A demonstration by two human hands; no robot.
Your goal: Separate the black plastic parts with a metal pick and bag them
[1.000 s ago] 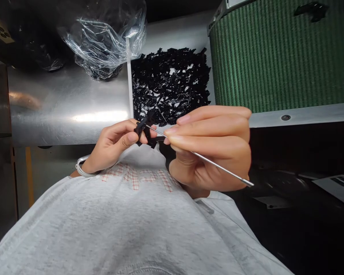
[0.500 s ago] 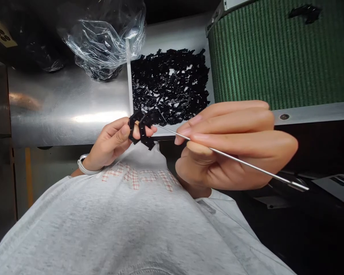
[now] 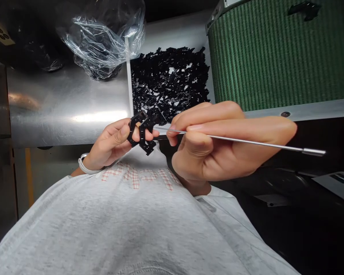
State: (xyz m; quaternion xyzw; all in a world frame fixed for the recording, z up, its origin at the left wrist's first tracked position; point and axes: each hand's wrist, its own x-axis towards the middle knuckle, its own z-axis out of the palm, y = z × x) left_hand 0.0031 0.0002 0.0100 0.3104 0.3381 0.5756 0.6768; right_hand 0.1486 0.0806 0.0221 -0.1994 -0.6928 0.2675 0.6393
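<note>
Between thumb and fingers, my left hand (image 3: pixel 110 143) holds an angular black plastic part (image 3: pixel 145 133) with two notched, bent sides. My right hand (image 3: pixel 218 145) is closed in a pinch around a thin metal rod (image 3: pixel 258 143) that has a thicker sleeve at its outer end. The rod's narrow end points left at the black part; whether it touches is too fine to make out. Just beyond both hands, a heap of small black pieces (image 3: pixel 169 84) lies in a white tray (image 3: pixel 129 76).
A clear plastic bag (image 3: pixel 100 46) sits on the steel worktop (image 3: pixel 60 103) at the left. At right is a green ribbed conveyor belt (image 3: pixel 260 61) with a dark part (image 3: pixel 305 10) on it. A metal rail (image 3: pixel 309 109) edges the belt's near side.
My right hand has turned, and the rod's sleeved end has swung up and to the right, so the rod lies flatter. My left hand and the black part have barely shifted.
</note>
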